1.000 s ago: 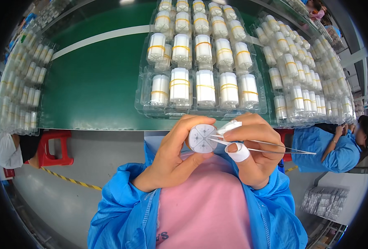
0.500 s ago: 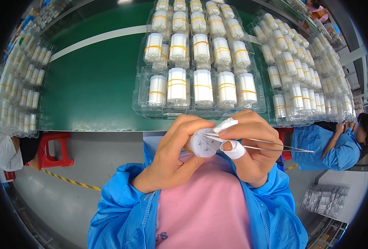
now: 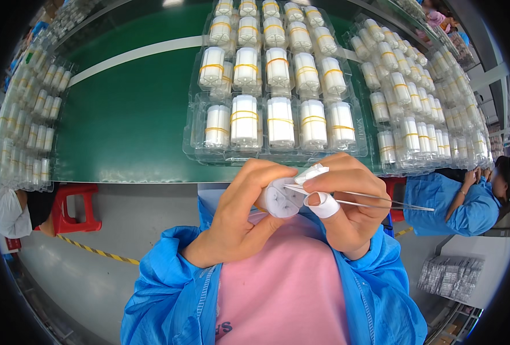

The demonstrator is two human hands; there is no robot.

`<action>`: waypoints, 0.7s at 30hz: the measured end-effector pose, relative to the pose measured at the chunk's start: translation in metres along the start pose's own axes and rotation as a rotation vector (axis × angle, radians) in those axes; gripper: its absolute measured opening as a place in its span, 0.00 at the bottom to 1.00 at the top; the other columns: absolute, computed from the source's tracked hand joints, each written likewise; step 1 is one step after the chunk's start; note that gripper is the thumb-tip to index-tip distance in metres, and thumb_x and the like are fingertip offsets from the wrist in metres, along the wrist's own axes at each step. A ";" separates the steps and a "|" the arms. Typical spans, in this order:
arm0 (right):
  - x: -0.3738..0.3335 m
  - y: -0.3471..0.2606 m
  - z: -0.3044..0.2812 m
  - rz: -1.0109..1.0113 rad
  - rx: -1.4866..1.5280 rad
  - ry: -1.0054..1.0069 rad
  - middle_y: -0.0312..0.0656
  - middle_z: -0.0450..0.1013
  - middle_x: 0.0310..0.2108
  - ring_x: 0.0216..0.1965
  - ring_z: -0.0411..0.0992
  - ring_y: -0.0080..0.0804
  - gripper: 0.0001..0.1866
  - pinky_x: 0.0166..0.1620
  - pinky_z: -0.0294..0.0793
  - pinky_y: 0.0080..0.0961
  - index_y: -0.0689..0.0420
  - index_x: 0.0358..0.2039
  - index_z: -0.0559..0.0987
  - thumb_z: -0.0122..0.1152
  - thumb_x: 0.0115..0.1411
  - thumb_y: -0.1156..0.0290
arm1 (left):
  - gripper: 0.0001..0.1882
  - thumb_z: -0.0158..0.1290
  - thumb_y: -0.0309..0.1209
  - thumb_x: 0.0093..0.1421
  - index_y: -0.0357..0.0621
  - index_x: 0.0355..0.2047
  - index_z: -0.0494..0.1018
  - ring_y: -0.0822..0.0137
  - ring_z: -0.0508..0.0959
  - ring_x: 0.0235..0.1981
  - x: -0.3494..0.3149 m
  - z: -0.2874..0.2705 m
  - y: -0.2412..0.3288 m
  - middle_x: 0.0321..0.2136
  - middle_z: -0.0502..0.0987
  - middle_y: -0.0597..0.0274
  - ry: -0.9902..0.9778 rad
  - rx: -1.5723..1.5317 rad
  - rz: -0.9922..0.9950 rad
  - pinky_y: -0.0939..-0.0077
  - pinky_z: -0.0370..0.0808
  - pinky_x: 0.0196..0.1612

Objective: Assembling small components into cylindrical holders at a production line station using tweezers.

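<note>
My left hand (image 3: 235, 221) is wrapped round a white cylindrical bundle (image 3: 281, 201), its round end turned up toward the camera. That end is split into several wedge-shaped sections with small dark marks in them. My right hand (image 3: 355, 192) pinches a pair of metal tweezers (image 3: 381, 203), whose tips reach the upper right part of the bundle's end face. Whether the tips grip anything is too small to tell. White tape (image 3: 325, 206) wraps the right thumb, and more covers a fingertip. Both hands are in front of my chest, just below the table edge.
Clear plastic trays (image 3: 269, 156) of white cylinders with yellow rubber bands stand on the green table (image 3: 128, 126). More loaded trays (image 3: 410, 132) are at right and others (image 3: 30, 126) at left. A red stool (image 3: 76, 207) and a person in blue (image 3: 439, 201) flank me.
The tweezer tips have shifted slightly right on the bundle's end face and appear closer together. Both hands keep their holds almost in place.
</note>
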State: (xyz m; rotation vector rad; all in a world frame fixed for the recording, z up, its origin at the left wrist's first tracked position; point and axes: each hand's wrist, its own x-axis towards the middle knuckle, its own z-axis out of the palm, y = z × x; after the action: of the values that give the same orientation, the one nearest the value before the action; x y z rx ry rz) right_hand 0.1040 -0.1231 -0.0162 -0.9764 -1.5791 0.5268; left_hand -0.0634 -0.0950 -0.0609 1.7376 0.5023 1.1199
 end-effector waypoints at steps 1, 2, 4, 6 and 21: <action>0.000 0.000 0.000 -0.004 0.005 -0.001 0.43 0.77 0.27 0.27 0.74 0.34 0.08 0.31 0.73 0.24 0.61 0.27 0.80 0.66 0.43 0.80 | 0.27 0.55 0.15 0.45 0.35 0.49 0.66 0.58 0.72 0.39 0.000 0.000 0.001 0.41 0.68 0.51 0.005 -0.009 -0.006 0.72 0.70 0.41; 0.001 -0.001 -0.001 -0.007 0.011 -0.001 0.43 0.77 0.27 0.27 0.74 0.34 0.08 0.30 0.73 0.24 0.61 0.27 0.80 0.66 0.43 0.80 | 0.28 0.55 0.15 0.45 0.35 0.49 0.66 0.58 0.72 0.39 0.000 0.000 0.001 0.41 0.68 0.51 0.010 -0.019 -0.012 0.72 0.70 0.41; 0.000 -0.001 -0.001 -0.014 0.016 -0.002 0.43 0.76 0.27 0.27 0.75 0.34 0.09 0.30 0.73 0.24 0.61 0.27 0.80 0.67 0.43 0.80 | 0.28 0.55 0.15 0.45 0.36 0.49 0.66 0.59 0.71 0.39 0.001 -0.001 0.002 0.41 0.68 0.51 0.002 -0.008 0.000 0.72 0.70 0.41; 0.000 0.000 -0.001 -0.019 0.013 -0.001 0.43 0.76 0.27 0.27 0.75 0.34 0.09 0.30 0.73 0.24 0.61 0.28 0.80 0.68 0.42 0.80 | 0.28 0.55 0.15 0.45 0.36 0.49 0.66 0.59 0.71 0.39 0.001 -0.001 0.002 0.40 0.68 0.51 -0.001 -0.003 0.008 0.73 0.70 0.41; 0.000 0.002 -0.001 -0.059 0.012 -0.022 0.43 0.76 0.26 0.25 0.74 0.35 0.09 0.28 0.72 0.24 0.61 0.28 0.80 0.67 0.43 0.80 | 0.28 0.55 0.15 0.44 0.35 0.49 0.66 0.57 0.71 0.39 -0.001 -0.002 0.002 0.40 0.68 0.51 -0.009 0.006 -0.007 0.71 0.69 0.42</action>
State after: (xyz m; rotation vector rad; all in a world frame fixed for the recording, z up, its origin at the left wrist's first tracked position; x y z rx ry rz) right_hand 0.1055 -0.1222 -0.0170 -0.9144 -1.6182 0.5071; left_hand -0.0657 -0.0959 -0.0592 1.7437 0.5062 1.1064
